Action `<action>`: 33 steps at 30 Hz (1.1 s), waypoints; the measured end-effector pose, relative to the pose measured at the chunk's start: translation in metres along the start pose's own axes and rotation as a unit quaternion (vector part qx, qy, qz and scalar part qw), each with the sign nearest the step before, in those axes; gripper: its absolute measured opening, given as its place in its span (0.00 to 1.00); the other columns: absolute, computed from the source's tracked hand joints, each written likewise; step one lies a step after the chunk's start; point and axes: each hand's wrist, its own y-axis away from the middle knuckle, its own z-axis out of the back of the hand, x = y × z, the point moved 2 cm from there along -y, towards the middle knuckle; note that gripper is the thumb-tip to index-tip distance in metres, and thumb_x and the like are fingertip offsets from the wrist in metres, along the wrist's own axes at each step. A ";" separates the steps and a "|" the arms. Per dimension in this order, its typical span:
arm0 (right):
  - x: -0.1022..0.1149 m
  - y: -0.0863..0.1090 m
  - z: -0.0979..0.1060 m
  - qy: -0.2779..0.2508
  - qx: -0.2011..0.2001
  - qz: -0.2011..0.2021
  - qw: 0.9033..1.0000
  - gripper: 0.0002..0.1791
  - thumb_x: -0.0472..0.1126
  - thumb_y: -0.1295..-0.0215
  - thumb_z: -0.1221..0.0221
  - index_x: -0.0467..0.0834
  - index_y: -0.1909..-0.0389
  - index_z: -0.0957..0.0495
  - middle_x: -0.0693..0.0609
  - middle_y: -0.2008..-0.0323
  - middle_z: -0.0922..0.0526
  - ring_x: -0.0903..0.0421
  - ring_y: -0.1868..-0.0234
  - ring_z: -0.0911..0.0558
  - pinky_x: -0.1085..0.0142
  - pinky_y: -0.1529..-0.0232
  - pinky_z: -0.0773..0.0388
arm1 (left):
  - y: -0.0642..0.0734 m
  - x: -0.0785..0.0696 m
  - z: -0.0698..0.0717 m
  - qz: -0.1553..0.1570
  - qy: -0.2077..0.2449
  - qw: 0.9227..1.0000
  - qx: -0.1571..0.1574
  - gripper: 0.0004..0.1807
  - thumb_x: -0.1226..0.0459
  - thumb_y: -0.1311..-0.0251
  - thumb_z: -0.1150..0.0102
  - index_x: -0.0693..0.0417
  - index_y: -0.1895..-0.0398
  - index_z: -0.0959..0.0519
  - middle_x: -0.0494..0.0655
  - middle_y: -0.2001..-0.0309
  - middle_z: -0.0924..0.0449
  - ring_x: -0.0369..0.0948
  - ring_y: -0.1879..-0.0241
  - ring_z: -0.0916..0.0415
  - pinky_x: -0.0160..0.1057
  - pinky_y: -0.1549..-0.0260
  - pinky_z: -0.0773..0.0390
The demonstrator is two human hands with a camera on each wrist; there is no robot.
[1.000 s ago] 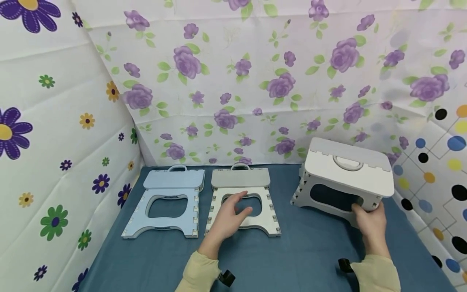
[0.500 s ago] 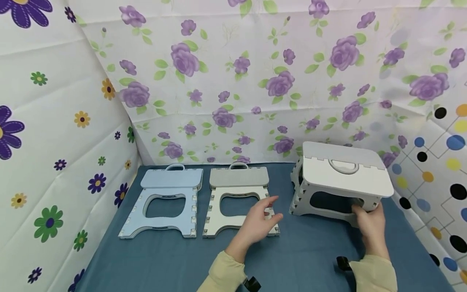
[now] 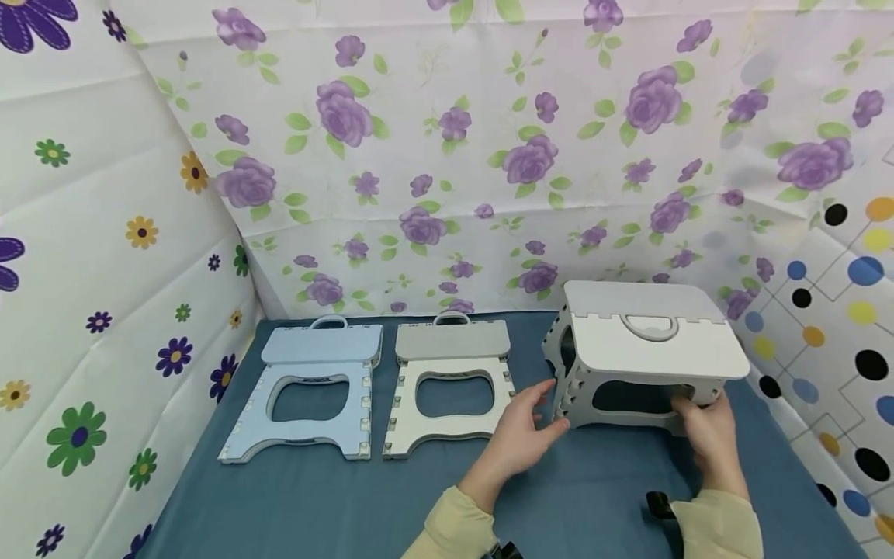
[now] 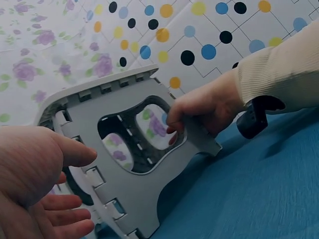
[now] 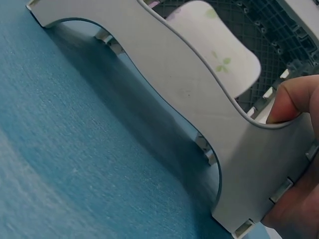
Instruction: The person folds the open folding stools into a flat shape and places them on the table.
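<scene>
A grey-white folding step stool [image 3: 656, 341] stands unfolded at the right of the table, its handle lying on top. My right hand [image 3: 708, 431] grips its front right leg, with the thumb through the opening in the front panel; the right wrist view shows this grip on the leg panel [image 5: 174, 84] close up. By the stool's front left corner is my left hand [image 3: 520, 435], fingers extended and thumb apart, holding nothing. In the left wrist view that hand [image 4: 45, 184] is beside the stool's hinged side; whether it touches cannot be told.
A folded light-blue step stool [image 3: 317, 423] and a folded cream-and-grey step stool [image 3: 450, 428] lie flat to the left. Blue cloth [image 3: 335, 512] covers the table. Flowered sheeting [image 3: 447, 155] rises behind, and a dotted sheet [image 3: 838, 373] closes the right side.
My left hand has moved right, from over the cream-and-grey stool to the unfolded stool's left corner. The unfolded stool has turned to face front more squarely, with my right hand still gripping it.
</scene>
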 end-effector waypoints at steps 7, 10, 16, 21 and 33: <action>0.002 0.000 -0.004 0.016 0.052 0.020 0.998 0.38 0.36 0.25 0.48 0.33 0.18 0.48 0.30 0.24 0.38 0.37 0.35 0.34 0.48 0.44 0.34 | 0.002 0.005 -0.006 0.001 0.004 1.000 0.005 0.40 0.59 0.25 0.33 0.55 0.16 0.38 0.55 0.23 0.33 0.56 0.27 0.30 0.49 0.33 0.24; 0.002 -0.001 -0.005 0.019 0.076 0.032 0.996 0.39 0.36 0.24 0.48 0.32 0.17 0.50 0.27 0.22 0.41 0.34 0.32 0.36 0.40 0.39 0.33 | 0.003 0.007 -0.007 0.000 -0.010 1.000 0.014 0.41 0.57 0.25 0.33 0.56 0.15 0.40 0.55 0.21 0.35 0.54 0.26 0.31 0.48 0.32 0.25; 0.002 -0.002 -0.006 0.018 0.114 0.024 0.993 0.42 0.40 0.21 0.48 0.32 0.15 0.56 0.25 0.20 0.47 0.29 0.25 0.41 0.30 0.31 0.40 | 0.004 0.011 -0.008 0.001 -0.050 0.998 0.035 0.44 0.55 0.25 0.33 0.57 0.14 0.43 0.54 0.18 0.40 0.50 0.23 0.35 0.46 0.30 0.28; -0.003 -0.005 0.001 0.014 0.177 0.038 0.983 0.48 0.43 0.20 0.41 0.33 0.15 0.60 0.25 0.20 0.50 0.27 0.23 0.44 0.29 0.30 0.42 | 0.004 0.014 -0.009 0.005 -0.050 0.997 0.052 0.45 0.56 0.26 0.32 0.57 0.14 0.44 0.55 0.19 0.40 0.50 0.23 0.36 0.44 0.30 0.29; -0.029 -0.015 0.024 0.067 0.254 0.046 0.964 0.56 0.51 0.25 0.31 0.30 0.16 0.59 0.23 0.23 0.45 0.28 0.25 0.39 0.37 0.34 0.33 | 0.002 0.016 -0.024 0.041 -0.086 0.993 0.074 0.47 0.54 0.26 0.33 0.64 0.15 0.47 0.57 0.18 0.41 0.47 0.24 0.33 0.40 0.31 0.28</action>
